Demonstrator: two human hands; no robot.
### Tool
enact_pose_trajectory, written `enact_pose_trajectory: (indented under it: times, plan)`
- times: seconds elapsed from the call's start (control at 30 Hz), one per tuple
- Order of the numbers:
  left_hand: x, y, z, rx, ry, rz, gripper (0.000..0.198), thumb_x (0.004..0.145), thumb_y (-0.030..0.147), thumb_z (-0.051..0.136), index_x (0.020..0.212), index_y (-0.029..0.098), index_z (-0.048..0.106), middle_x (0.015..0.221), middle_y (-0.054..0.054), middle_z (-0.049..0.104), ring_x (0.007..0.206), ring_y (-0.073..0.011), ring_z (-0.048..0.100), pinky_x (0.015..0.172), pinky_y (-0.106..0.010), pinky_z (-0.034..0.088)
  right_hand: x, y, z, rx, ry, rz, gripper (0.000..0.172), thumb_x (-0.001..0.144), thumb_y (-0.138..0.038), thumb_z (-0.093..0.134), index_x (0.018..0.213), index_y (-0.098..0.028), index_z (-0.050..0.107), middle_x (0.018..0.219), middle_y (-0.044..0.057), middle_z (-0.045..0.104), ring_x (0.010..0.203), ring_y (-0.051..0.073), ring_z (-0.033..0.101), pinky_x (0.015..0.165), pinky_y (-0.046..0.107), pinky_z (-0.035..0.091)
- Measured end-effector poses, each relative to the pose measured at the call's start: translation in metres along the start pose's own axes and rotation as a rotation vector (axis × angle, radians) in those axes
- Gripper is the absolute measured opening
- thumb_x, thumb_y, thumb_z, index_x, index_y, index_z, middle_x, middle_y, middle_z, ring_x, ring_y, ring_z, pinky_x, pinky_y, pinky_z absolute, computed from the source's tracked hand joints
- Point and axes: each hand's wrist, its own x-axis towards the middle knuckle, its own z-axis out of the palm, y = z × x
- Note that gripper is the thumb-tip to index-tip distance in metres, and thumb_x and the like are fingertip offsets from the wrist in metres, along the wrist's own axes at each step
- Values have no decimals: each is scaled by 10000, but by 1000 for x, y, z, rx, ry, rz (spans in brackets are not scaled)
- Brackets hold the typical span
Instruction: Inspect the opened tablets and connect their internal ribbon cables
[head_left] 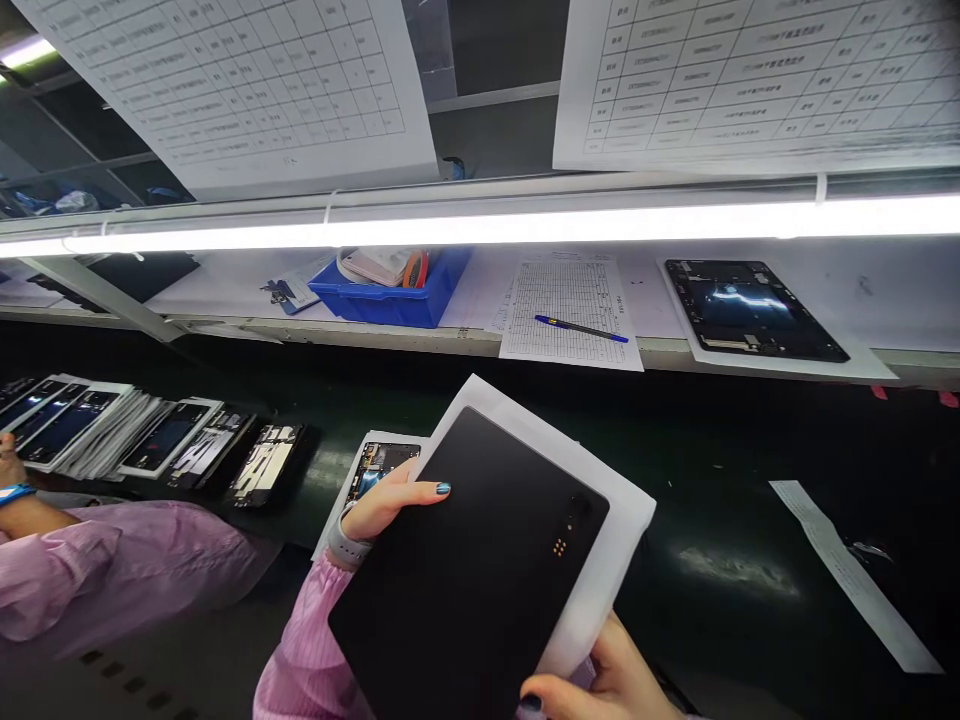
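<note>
Your left hand [386,510] and right hand [600,680] close their fingers on a black tablet [465,570], with opened tablets [202,450] lying along the counter [712,470].

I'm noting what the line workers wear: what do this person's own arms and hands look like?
The left hand and right hand are bare, with no gloves, and the fingernails are painted a dark metallic blue. The left arm wears a pink, finely striped sleeve. A grey watch band circles the left wrist.
</note>
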Motion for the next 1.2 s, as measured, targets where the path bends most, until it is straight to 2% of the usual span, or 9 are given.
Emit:
enact_pose_trajectory:
  times: [0.1,0.23,0.3,0.4,0.6,0.8,0.93,1.1,1.2]
  plan:
    - [6,-6,-8,-43,61,2,381,746,243,818,1079,83,727,957,-128,772,871,-301,744,729,-314,563,13,10,1,-36,66,-78,540,852,-501,791,1296,-230,647,1254,139,644,1124,378,628,924,472,575]
    - [17,-26,-21,-224,261,15,314,791,200,771,1069,62,724,967,-139,777,817,-261,754,716,-291,575,34,21,-4,-158,417,-331,577,960,-453,672,1447,-299,406,1291,93,588,1066,279,614,943,408,531]
    - [22,-38,-27,-374,352,-53,234,845,182,699,1036,49,723,930,-142,780,776,-243,754,716,-296,585,40,24,-10,-285,530,-385,482,975,-467,644,1389,-297,465,1220,73,579,1018,257,585,911,363,513]
    - [28,-59,-33,-512,426,-122,206,901,213,609,978,56,717,852,-132,778,734,-230,750,721,-308,593,42,23,-18,-272,395,-278,319,1006,-541,566,1078,-238,635,986,57,590,875,238,568,776,300,509]
    - [34,-96,-28,-610,481,-136,211,892,206,610,991,45,703,829,-135,769,753,-248,751,777,-337,587,49,15,-21,-36,215,-110,600,970,-716,494,660,-207,565,659,27,505,660,206,473,633,287,438]
    - [34,-114,-7,-664,470,0,316,900,166,588,1190,73,672,1053,-135,770,1034,-272,727,1028,-382,514,59,23,-14,364,185,33,376,870,-536,741,1083,-228,708,1186,73,675,1054,302,635,892,383,543]
    - [35,-122,0,-756,339,40,412,966,254,498,1294,34,617,1125,-166,752,1163,-304,674,1128,-435,433,59,24,-17,477,261,-19,466,861,-426,751,1294,-282,656,1280,51,670,1149,335,623,899,389,576]
    - [30,-128,-5,-794,305,31,416,925,297,565,1231,27,645,1108,-172,758,1237,-331,627,1160,-444,390,46,28,-31,22,430,-254,327,977,-351,621,1297,-319,685,1330,22,655,1225,349,593,964,406,558]
    - [25,-125,0,-791,219,53,448,930,406,600,1194,53,676,1087,-161,763,1234,-337,629,1155,-446,395,45,33,-34,-573,192,-700,457,990,-130,491,1352,-352,661,1400,10,606,1275,319,562,1061,452,485]
